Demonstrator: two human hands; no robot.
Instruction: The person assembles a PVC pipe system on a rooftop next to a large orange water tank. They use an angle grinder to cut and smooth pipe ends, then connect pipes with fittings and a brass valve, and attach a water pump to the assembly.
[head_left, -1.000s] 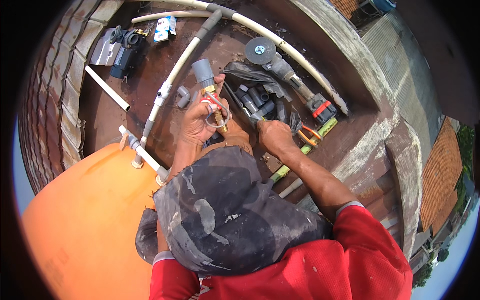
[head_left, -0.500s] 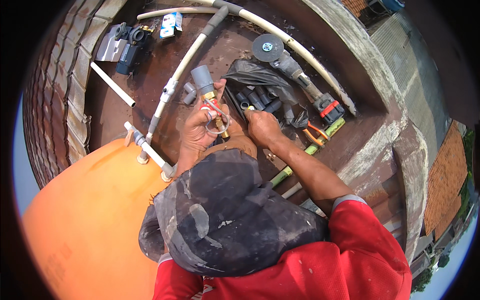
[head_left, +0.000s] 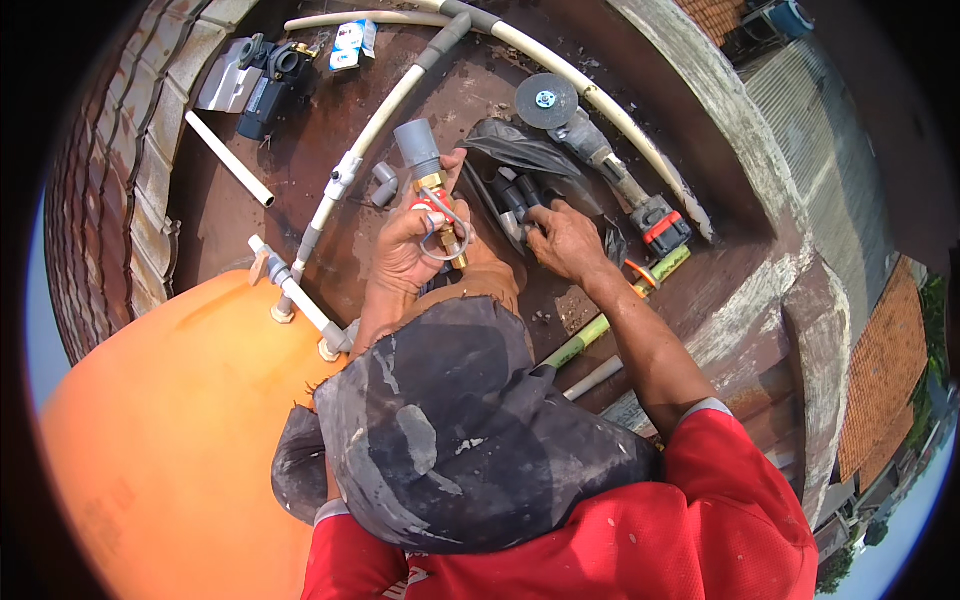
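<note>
My left hand [head_left: 405,245] is closed around a brass valve [head_left: 437,205] with red on its body. A wide grey plastic pipe socket [head_left: 416,145] sits on its upper end, and a loop of grey wire hangs about it. To the right, my right hand [head_left: 568,240] reaches to an opened black plastic bag [head_left: 525,150]. Its fingers are curled in among several dark grey pipe fittings [head_left: 508,192]; the fingertips are partly hidden, and what they grip I cannot make out. A loose grey elbow fitting [head_left: 384,184] lies left of the valve.
An angle grinder [head_left: 605,160] with a disc lies beyond the bag. White pipe [head_left: 400,95] runs across the brown surface. A water pump [head_left: 270,85], a small box [head_left: 352,45] and a cut pipe [head_left: 230,160] lie far left. An orange tank [head_left: 190,430] stands near left.
My right hand has moved to the right and slightly up, from the near edge of the bag to the fittings' right side. My left hand keeps hold of the valve.
</note>
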